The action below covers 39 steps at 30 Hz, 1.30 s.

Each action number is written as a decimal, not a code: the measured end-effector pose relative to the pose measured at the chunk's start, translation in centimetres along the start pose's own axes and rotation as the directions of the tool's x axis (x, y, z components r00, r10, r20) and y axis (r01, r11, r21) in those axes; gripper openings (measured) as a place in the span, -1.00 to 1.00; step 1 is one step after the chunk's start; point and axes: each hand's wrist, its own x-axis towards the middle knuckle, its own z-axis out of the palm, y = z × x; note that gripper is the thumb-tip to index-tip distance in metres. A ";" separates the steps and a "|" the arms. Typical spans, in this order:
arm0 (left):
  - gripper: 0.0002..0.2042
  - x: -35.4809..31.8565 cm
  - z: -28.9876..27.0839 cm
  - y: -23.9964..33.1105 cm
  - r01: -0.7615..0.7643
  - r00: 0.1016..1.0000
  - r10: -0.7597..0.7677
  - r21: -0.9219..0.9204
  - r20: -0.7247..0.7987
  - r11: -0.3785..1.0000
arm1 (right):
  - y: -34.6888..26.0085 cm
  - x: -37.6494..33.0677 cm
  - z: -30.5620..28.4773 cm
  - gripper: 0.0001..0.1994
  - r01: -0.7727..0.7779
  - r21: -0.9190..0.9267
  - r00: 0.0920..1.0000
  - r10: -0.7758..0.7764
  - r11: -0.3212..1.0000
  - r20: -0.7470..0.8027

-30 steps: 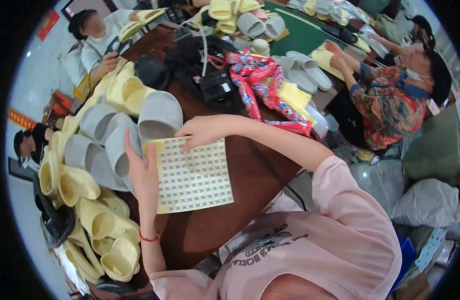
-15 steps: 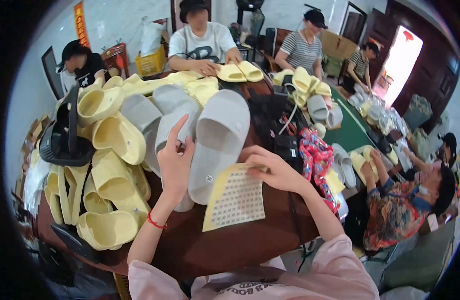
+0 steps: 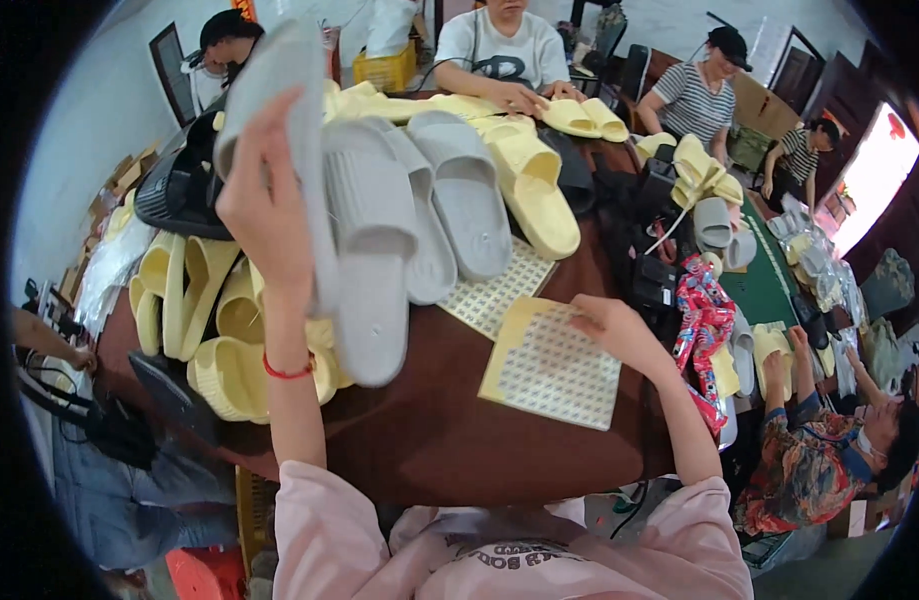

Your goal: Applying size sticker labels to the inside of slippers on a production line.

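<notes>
My left hand point(image 3: 259, 200) grips a grey slide slipper point(image 3: 279, 75), raised and tilted on its side above the pile at the left. The fingers wrap its edge. In my right hand point(image 3: 616, 332), pinched at its upper right corner, is a yellow-edged sheet of small printed stickers point(image 3: 554, 375), over the near part of the table. A second sticker sheet point(image 3: 504, 288) lies partly under the slippers. Loose grey slippers point(image 3: 372, 310) rest side by side between my hands, with a yellow slipper point(image 3: 541, 195) to their right.
Yellow slippers point(image 3: 229, 375) and a black basket-like item point(image 3: 184, 190) crowd the left of the brown table point(image 3: 459, 430). Black bags and a red patterned cloth point(image 3: 701, 320) lie at the right. Several people work around, one opposite point(image 3: 504, 60). A red stool point(image 3: 207, 572) stands lower left.
My left hand, earlier with its index finger pointing up by the grey slippers, now holds a grey slipper raised at the left. The sticker sheet is tilted flatter. The whole view has shifted.
</notes>
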 end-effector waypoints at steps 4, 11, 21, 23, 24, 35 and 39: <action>-0.79 2.5 -2.7 -4.1 -0.198 0.926 0.271 0.273 -0.262 0.942 | 1.4 0.8 1.2 -0.69 0.073 -0.235 0.963 -0.130 0.969 -0.238; -0.74 2.6 -6.4 -14.4 -0.067 0.971 0.220 0.774 -0.095 0.629 | 1.0 1.2 2.0 -0.59 0.151 -0.262 0.937 -0.223 0.953 -0.270; -0.62 1.8 -7.5 -18.4 0.286 0.738 -0.503 0.466 0.451 0.837 | -10.8 -3.2 -4.1 -0.75 0.385 -0.345 0.681 -0.516 0.856 -0.520; -0.61 2.2 -8.2 -17.1 0.241 0.749 -0.478 0.483 0.459 0.842 | -14.0 -7.4 -5.1 -0.86 0.419 -0.461 0.528 -0.623 0.782 -0.577; -0.60 2.1 -8.5 -16.7 0.299 0.720 -0.515 0.462 0.465 0.835 | -15.4 -9.4 -5.0 -0.89 0.427 -0.466 0.425 -0.627 0.775 -0.653; -0.58 3.1 -11.6 -16.0 0.206 0.363 -0.613 0.581 0.702 0.787 | -16.0 -13.5 -4.3 -0.55 0.456 -0.567 0.074 -0.664 0.686 -0.744; -0.57 2.7 -11.5 -14.5 0.444 0.298 -0.786 0.651 0.541 0.616 | -15.1 -13.9 -4.0 -0.57 0.445 -0.551 0.143 -0.664 0.706 -0.734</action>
